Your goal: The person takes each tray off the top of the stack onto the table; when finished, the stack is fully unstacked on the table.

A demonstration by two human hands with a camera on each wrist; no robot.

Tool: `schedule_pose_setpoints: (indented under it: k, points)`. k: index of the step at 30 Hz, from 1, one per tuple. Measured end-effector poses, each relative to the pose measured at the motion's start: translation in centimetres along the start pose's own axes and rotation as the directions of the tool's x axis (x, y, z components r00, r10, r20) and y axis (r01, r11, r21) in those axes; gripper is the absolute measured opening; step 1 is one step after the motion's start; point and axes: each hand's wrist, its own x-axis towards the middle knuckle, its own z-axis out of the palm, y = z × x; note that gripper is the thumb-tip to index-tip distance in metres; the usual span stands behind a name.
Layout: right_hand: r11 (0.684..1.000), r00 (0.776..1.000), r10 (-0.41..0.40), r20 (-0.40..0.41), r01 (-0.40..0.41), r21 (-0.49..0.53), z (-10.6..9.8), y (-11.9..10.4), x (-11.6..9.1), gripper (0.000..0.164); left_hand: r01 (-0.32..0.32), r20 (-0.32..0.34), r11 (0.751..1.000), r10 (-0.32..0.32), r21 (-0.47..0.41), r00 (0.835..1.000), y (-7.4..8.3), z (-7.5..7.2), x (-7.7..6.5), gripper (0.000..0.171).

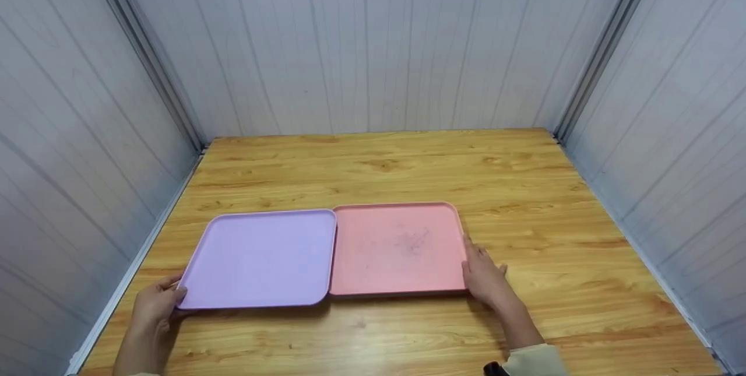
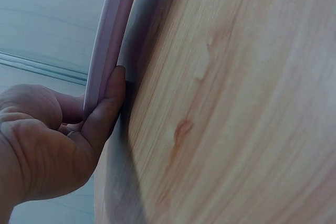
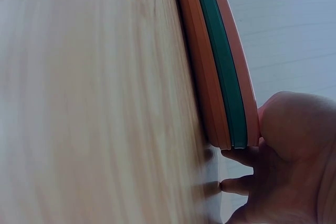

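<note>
A purple tray point(image 1: 262, 259) is held at its near left corner by my left hand point(image 1: 154, 305). In the left wrist view, the left hand point(image 2: 63, 140) has its thumb on one face of the tray rim point(image 2: 107, 40) and fingers on the other, and that edge is raised off the table. Beside it, a pink tray point(image 1: 396, 250) tops a stack whose green tray point(image 3: 223, 61) and orange layer point(image 3: 202, 66) show in the right wrist view. My right hand point(image 1: 486, 277) touches the stack's right side with extended, spread fingers. The purple tray's right edge meets or slightly overlaps the pink one.
The wooden table point(image 1: 373, 172) stretches behind and in front of the trays. A pale panelled back wall point(image 1: 373, 44) and two side walls, left point(image 1: 70, 131) and right point(image 1: 682, 131), enclose it. Dark scuffs mark the pink tray's surface.
</note>
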Motion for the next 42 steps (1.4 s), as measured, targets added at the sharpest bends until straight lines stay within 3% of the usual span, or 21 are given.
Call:
schedule_pose_setpoints:
  k: [13,23,33,38,42]
  points:
    - [1.000,1.000,-0.011,-0.012,0.011,-0.004,0.0,0.1,0.1,0.060,0.009,-0.053,1.000,-0.009,0.007,0.999,-0.4,-1.0,0.2,0.057]
    - [1.000,1.000,-0.008,-0.007,0.008,0.021,-0.2,0.1,-0.2,0.059,-0.025,-0.047,0.999,0.027,0.027,0.999,-0.4,-1.1,0.2,0.058]
    - [1.000,1.000,-0.008,-0.018,0.008,-0.005,0.0,0.2,0.0,0.060,-0.015,-0.044,0.997,0.018,0.074,0.999,-0.7,-1.1,0.2,0.059]
    - [1.000,1.000,0.005,-0.005,-0.005,-0.001,0.0,0.0,0.0,0.059,-0.003,-0.102,0.994,0.015,0.109,0.995,-0.4,-0.7,-0.1,0.061]
    - [1.000,1.000,0.015,0.000,-0.015,-0.002,-0.1,0.0,0.1,0.059,-0.006,-0.162,0.975,0.043,0.221,0.986,0.1,-0.1,-0.4,0.059]
